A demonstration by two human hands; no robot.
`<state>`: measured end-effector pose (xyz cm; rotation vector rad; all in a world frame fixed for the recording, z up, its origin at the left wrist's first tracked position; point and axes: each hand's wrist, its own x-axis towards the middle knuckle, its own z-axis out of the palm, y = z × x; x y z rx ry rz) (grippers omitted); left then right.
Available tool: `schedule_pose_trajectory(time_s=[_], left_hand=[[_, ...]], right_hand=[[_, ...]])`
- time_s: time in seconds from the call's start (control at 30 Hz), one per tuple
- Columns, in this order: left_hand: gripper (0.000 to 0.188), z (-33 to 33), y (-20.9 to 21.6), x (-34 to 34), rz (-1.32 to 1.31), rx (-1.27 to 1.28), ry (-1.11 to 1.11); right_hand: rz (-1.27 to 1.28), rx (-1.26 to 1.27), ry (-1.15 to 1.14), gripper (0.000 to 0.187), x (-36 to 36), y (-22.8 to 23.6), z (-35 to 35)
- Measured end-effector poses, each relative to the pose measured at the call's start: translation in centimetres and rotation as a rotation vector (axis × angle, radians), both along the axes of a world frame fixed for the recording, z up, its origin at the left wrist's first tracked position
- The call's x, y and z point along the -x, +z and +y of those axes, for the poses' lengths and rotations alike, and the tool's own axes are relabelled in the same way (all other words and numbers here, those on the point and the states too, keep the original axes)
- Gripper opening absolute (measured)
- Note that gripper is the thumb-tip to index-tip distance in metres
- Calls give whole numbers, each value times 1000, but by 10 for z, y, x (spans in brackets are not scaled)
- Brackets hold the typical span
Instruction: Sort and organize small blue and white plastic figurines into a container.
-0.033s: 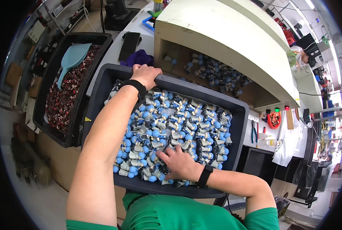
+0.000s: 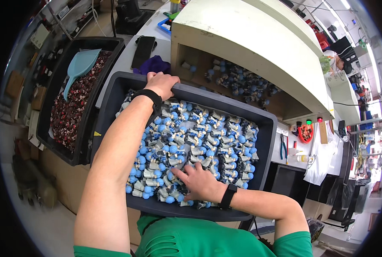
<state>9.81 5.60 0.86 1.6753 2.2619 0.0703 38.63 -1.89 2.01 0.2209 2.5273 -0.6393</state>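
- Green cloth shirt (image 2: 191,240) nearest, worn by the person, against the near side of the tub.
- The right hand (image 2: 204,184), with a black band at its wrist, lies on the figurines, thumb and fingers parted; whether it pinches one underneath, I cannot tell.
- Small blue-headed figurines with grey and dark parts (image 2: 195,137) fill the tub, mostly lying in packed rows, more jumbled toward the left.
- The dark grey rectangular plastic tub (image 2: 266,141) spans the space between the person's body and the cabinet.
- The left hand (image 2: 162,84), also banded in black, is closed over the tub's far rim.
- At left, a black plastic bin (image 2: 85,141) holds dark red and pale pieces, a light-blue dustpan (image 2: 82,66) lying on them.
- On the white bench (image 2: 122,64), a black phone (image 2: 144,51) lies near a crumpled purple cloth (image 2: 154,64).
- Beyond, an open-fronted cream cabinet (image 2: 242,38) holds a loose heap of similar blue-headed figures (image 2: 246,81).
- Farther right are blue-handled pliers (image 2: 282,147) and an orange-red basket (image 2: 305,132).
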Motion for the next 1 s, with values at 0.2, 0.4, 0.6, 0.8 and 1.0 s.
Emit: schedule_pose_trajectory(time_s=[0.2,0.4,0.6,0.8,1.0], left_hand=[[36,1,-1,-1,9,-20,-23],[38,-2,1,-3,14,-31,3],[35,-3,-1,-1,11,-44,-16],[37,-2,1,-3,-10,-44,-1],[36,-3,-1,-2,-6,-69,-5]], right_hand=[[-26,6,18,103,9,-11,8],[78,97,176,96,15,-13,-3],[-64,201,184,86,19,-11,2],[-22,189,180,76,4,-21,-4],[59,137,208,68,-4,-15,-6]])
